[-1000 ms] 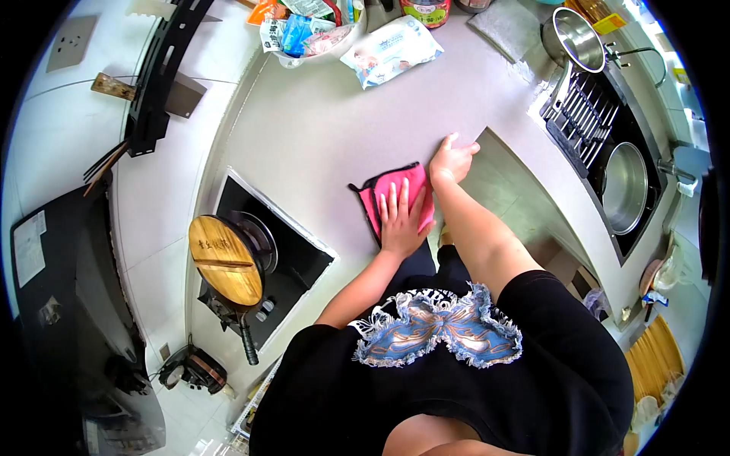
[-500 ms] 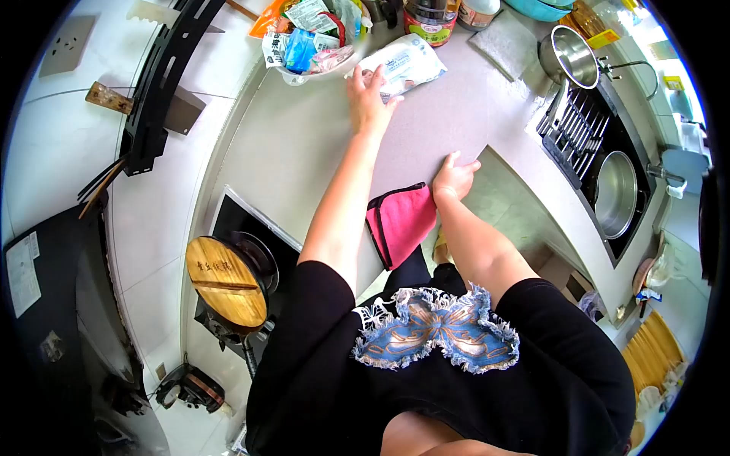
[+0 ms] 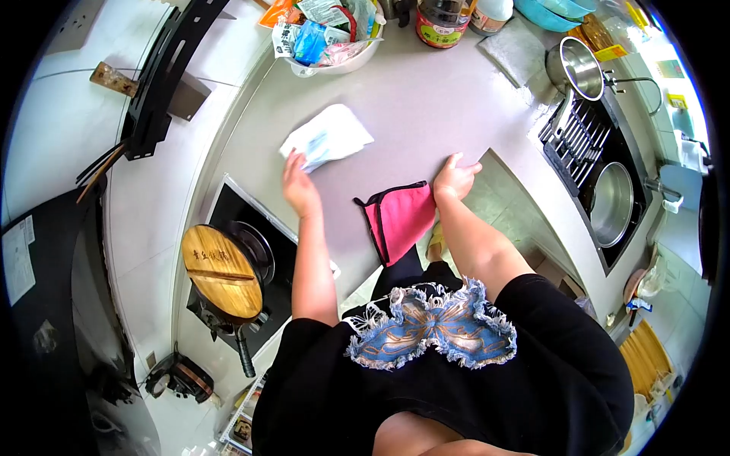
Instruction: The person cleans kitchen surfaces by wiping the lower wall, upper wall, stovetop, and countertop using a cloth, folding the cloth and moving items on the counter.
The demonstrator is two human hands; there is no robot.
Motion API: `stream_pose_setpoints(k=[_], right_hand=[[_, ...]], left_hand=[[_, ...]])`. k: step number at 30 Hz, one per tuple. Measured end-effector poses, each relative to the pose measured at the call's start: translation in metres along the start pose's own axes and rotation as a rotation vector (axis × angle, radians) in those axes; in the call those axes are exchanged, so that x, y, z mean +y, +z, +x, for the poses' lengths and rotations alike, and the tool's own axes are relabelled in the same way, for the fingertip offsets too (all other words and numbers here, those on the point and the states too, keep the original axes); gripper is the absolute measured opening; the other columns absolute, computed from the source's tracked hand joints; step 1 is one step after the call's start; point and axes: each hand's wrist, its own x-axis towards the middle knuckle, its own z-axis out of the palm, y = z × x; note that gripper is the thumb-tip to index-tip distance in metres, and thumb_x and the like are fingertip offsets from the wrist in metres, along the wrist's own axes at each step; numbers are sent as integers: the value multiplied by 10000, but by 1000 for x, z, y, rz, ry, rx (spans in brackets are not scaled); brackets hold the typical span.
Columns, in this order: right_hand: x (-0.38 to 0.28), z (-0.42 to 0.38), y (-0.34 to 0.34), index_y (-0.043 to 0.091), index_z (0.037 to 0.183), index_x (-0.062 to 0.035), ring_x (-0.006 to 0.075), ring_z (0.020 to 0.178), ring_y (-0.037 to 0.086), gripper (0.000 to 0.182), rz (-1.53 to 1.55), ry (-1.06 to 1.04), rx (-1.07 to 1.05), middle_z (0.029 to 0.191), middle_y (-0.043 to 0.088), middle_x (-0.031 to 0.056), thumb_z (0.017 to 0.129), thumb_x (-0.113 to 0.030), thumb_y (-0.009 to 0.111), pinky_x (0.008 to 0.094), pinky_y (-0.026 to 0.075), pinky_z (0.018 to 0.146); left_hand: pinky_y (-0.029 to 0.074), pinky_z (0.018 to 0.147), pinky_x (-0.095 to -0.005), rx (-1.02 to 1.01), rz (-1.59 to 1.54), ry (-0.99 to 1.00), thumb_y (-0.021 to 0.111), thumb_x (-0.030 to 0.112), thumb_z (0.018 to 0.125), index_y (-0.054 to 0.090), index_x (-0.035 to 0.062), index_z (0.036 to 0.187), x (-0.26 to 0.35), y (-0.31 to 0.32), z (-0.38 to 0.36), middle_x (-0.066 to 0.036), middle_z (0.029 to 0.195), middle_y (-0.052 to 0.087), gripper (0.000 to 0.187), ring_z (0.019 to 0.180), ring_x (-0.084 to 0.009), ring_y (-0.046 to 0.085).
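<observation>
My left hand [image 3: 301, 190] is at the near left corner of a soft white packet with pale blue print [image 3: 328, 138], its fingertips on the packet's edge. Motion blurs the packet, and what it contains is hidden. My right hand [image 3: 455, 181] rests at the inner edge of the grey counter [image 3: 395, 114], thumb and a finger stretched out, other fingers mostly hidden. Right beside that hand, a pink cloth with black trim [image 3: 399, 220] hangs over the counter's front edge.
A white basket [image 3: 342, 67] full of packets stands at the back, beside a dark sauce jar [image 3: 443, 23]. On the left hob is a pan with a wooden lid [image 3: 220, 266]. To the right, a steel saucepan [image 3: 576, 67] stands near the sink rack [image 3: 582, 144]. Knives hang on a wall rack [image 3: 152, 83].
My left hand has come back towards me and to the left, and the white packet has moved with it, away from the basket. My right hand stays in place.
</observation>
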Motion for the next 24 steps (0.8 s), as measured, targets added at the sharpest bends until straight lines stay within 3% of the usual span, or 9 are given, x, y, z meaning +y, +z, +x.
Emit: stream_pose_setpoints(k=[4,9,10,12,14,16,18,20,24], right_hand=[[-2,-3,0,407,1343,48,490,976,678,672,-5,-16,15,1048,695,315,955,-480,555,545,537,864],[2,-3,0,409,1369,37,480,975,683,702,-23,8,10,1042,703,299,955,-513,550,554,532,864],[1,-4,-2,405,1390,39,479,1003,678,731,-26,24,-9,1077,699,302,962,-540,531,557,526,882],[1,-4,0,406,1390,37,482,998,677,730,-20,15,-12,1073,700,298,963,-543,528,560,525,877],[4,-4,3,418,1340,28,477,938,692,667,-56,4,43,999,710,287,950,-493,565,552,540,840],[5,-4,4,417,1342,28,476,938,691,670,-53,-1,48,1003,709,287,951,-497,556,552,540,841],[6,-4,4,416,1344,29,476,938,691,672,-42,0,59,1007,708,288,952,-501,547,553,540,841],[7,-3,5,411,1355,31,475,936,690,682,-41,1,47,1010,708,288,954,-506,533,553,539,841],[6,-5,1,399,1397,46,482,1014,673,725,-25,0,27,1095,690,317,963,-520,526,553,523,894]], left_hand=[[536,1017,-406,111,368,-54,552,-112,876,717,-72,1144,-32,-72,-9,-232,1230,708,317,1172,-340,682],[552,961,-448,88,531,-226,600,-78,866,667,-57,1246,-53,-96,-6,-233,1354,624,386,1101,-397,689],[556,946,-452,87,564,-250,612,-68,865,654,-52,1273,-42,-94,2,-229,1371,610,410,1075,-401,695],[489,1017,-457,251,944,35,686,23,851,582,-10,1370,52,-73,39,-186,1115,706,530,1160,-357,615],[517,946,-447,173,194,-113,730,107,867,523,-9,1426,31,-31,63,-174,1098,686,606,1025,-335,640],[536,876,-416,31,-23,-294,739,175,904,518,-48,1411,35,13,105,-168,1040,698,596,968,-303,664],[559,756,-370,-72,36,-344,753,258,914,493,-81,1416,23,58,148,-142,900,704,659,829,-239,693],[474,502,-300,-167,-229,-521,734,291,934,531,-45,1379,56,84,180,-112,807,703,594,590,-151,639],[394,393,-296,-177,-390,-748,702,235,929,608,-31,1200,24,124,212,-103,690,674,391,488,-139,598]])
